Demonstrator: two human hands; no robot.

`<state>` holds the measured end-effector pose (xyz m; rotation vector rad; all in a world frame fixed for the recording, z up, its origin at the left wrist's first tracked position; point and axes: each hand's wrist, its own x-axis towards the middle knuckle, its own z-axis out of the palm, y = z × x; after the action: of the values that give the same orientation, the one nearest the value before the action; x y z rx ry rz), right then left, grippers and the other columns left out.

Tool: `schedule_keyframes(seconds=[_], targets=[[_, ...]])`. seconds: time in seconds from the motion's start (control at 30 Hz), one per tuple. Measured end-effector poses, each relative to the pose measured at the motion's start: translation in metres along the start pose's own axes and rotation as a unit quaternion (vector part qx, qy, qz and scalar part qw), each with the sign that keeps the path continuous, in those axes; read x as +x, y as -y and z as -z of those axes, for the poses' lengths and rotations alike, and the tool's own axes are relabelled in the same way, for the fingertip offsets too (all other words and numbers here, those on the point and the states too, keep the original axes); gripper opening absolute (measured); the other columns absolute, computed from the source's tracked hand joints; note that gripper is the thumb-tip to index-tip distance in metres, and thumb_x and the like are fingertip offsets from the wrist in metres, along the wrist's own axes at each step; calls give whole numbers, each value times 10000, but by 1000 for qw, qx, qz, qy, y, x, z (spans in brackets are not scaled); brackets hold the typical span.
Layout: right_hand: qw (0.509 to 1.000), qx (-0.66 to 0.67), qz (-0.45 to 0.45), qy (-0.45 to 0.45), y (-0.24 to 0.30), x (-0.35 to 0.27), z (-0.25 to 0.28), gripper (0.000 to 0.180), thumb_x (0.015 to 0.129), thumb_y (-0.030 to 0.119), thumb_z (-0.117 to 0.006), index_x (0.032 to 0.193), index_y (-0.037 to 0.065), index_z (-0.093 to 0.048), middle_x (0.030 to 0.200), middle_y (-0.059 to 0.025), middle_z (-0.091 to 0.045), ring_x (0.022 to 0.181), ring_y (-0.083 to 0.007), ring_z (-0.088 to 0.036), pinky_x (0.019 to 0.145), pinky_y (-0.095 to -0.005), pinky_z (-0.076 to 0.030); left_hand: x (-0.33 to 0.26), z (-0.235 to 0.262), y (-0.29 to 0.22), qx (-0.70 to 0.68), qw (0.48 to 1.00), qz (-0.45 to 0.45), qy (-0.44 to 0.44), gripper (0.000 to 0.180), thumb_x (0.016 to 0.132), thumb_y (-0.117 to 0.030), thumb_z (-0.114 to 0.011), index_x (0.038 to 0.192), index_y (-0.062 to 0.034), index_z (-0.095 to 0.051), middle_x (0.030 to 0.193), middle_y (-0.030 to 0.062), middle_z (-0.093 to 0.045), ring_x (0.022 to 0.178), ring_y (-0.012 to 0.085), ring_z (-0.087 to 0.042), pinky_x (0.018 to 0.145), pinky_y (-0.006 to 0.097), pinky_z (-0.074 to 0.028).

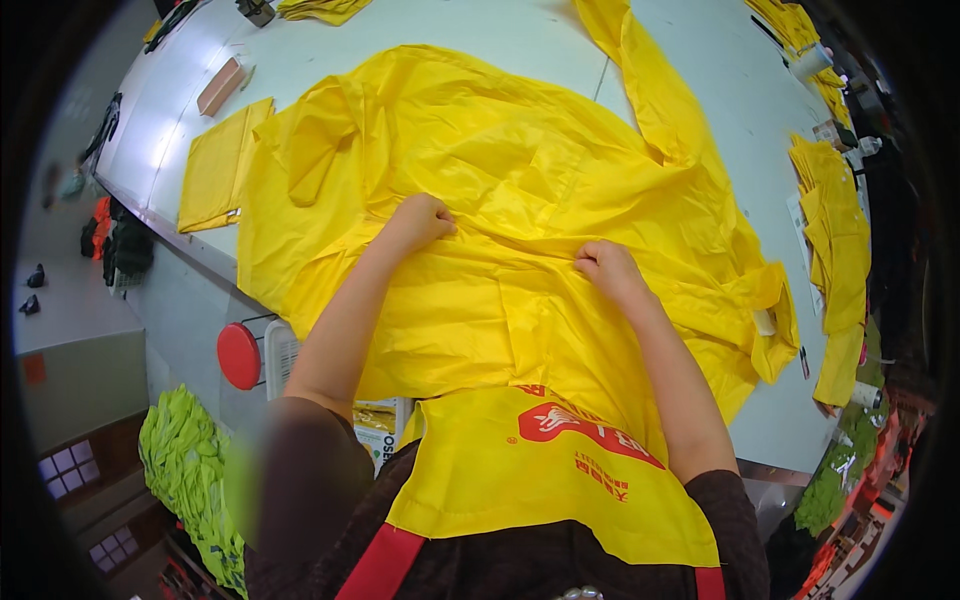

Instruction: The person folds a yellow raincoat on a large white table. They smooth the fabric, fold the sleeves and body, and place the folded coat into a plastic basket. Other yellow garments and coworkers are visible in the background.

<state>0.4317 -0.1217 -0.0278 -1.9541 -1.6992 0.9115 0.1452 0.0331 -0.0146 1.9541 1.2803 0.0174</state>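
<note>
A large yellow garment [480,130], thin and wrinkled, looks like a raincoat or jacket and lies spread over the table. One sleeve [670,110] stretches toward the far side. My left hand [415,222] is closed, pinching the cloth near the middle. To its right, my right hand [610,270] is also closed, gripping a gathered fold. Creases run between the two hands. The garment's near part hangs toward my body and meets the yellow apron [470,480] with red straps that I wear.
A folded yellow piece [218,170] and a brown block [220,87] lie left on the pale table [720,40]. More yellow cloth [832,220] lines the right edge. Below left are a red round stool [238,356], a white basket [281,352] and a lime-green cloth pile [190,475].
</note>
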Motion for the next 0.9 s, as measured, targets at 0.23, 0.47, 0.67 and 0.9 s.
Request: schedule_keyframes(seconds=[0.23, 0.47, 0.67, 0.9], targets=[[982, 63, -134, 118, 14, 18, 18, 108, 715, 103, -663, 715, 13, -604, 616, -57, -576, 553, -121, -522, 509, -268, -424, 16, 11, 1, 20, 996, 40, 78, 181, 665, -184, -732, 714, -30, -651, 577, 49, -587, 503, 129, -515, 480, 282, -412], [985, -101, -86, 114, 13, 28, 27, 193, 697, 213, -689, 716, 48, -591, 742, -76, -593, 697, -184, -547, 605, -315, -430, 20, 7, 10, -54, 992, 61, 99, 165, 674, -172, -733, 719, -41, -643, 585, 24, -570, 513, 108, -488, 474, 268, -391], [928, -311, 2, -206, -30, -51, -27, 552, 766, 379, -611, 1216, 91, -471, 1344, -156, -367, 1279, -323, -285, 1016, -511, -219, 6, -33, -13, -31, 997, -64, -34, 160, 683, -182, -691, 749, -43, -646, 665, 75, -630, 613, 178, -586, 583, 300, -466], [935, -297, 5, -192, -132, -116, 47, 577, 802, 360, -565, 1284, 87, -405, 1395, -153, -304, 1309, -325, -237, 1052, -507, -154, -5, -103, -82, -164, 923, -257, -235, 214, 743, -170, -656, 905, -32, -636, 844, 120, -644, 776, 253, -613, 665, 343, -482]])
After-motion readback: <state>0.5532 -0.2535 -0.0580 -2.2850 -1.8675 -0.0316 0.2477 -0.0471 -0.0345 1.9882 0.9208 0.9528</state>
